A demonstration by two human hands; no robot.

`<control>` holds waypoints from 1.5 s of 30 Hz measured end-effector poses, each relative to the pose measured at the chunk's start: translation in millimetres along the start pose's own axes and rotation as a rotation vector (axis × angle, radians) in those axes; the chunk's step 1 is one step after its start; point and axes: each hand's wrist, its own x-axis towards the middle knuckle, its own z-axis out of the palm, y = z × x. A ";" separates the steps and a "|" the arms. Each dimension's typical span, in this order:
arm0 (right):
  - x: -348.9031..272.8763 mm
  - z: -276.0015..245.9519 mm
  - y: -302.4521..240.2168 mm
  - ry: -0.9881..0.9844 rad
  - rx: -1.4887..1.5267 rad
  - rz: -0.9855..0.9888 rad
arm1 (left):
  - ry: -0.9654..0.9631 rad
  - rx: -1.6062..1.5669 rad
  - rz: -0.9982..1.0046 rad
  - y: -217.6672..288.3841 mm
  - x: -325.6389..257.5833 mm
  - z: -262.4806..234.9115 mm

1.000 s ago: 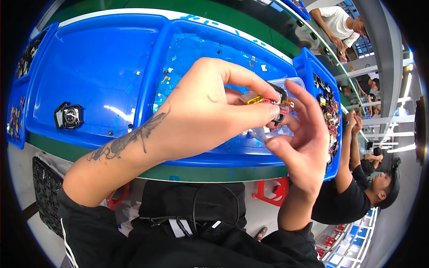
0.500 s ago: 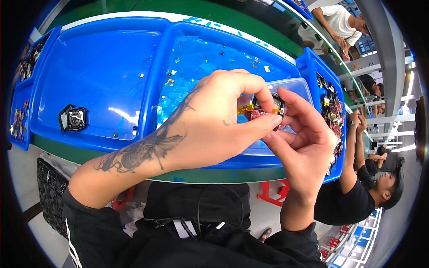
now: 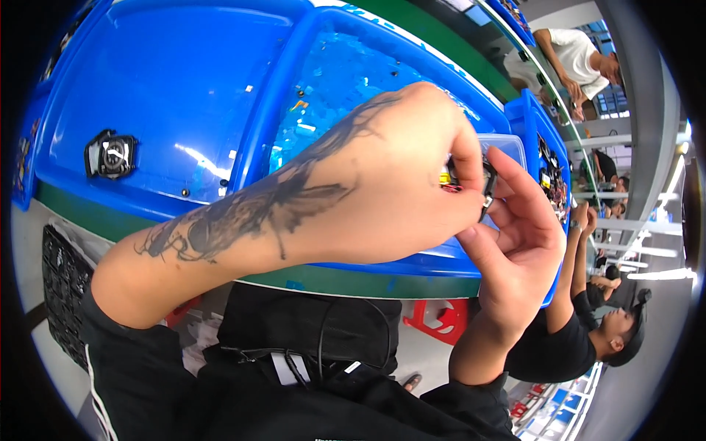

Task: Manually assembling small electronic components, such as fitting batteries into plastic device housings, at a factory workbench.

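My left hand (image 3: 430,173), with a tattooed forearm, is closed at the fingertips around a small yellow-and-red part (image 3: 447,180), mostly hidden behind the fingers. My right hand (image 3: 526,246) pinches a black watch case (image 3: 488,192) by its edge, palm turned up. Both sets of fingertips meet at this case, above the right end of a blue tray with blue film scraps (image 3: 331,81). Whether the small part is still joined to the case cannot be seen. Another black watch body (image 3: 114,155) with a round sensor face lies in the left blue tray (image 3: 173,95).
A clear plastic container (image 3: 507,145) stands behind my hands. To the right, a blue bin (image 3: 531,121) holds many small electronic parts. Red stools (image 3: 441,323) stand below the green table edge (image 3: 353,283). A person in black (image 3: 566,338) works at the right; another person (image 3: 577,59) sits across.
Both hands have shifted slightly right in the picture with the watch case. My left hand has turned over further, hiding more of the yellow-and-red part. The view has tilted, shifting the trays upward.
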 end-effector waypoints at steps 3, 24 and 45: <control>1.7 3.2 -1.2 -0.032 -0.011 0.005 | 0.109 -0.014 0.077 -12.2 -3.5 6.2; 3.0 4.3 4.1 0.020 0.004 0.011 | 0.046 -0.167 0.032 3.4 -7.9 -6.5; -1.4 9.5 4.3 0.037 0.031 -0.038 | 0.198 0.002 0.387 4.9 -18.7 -7.2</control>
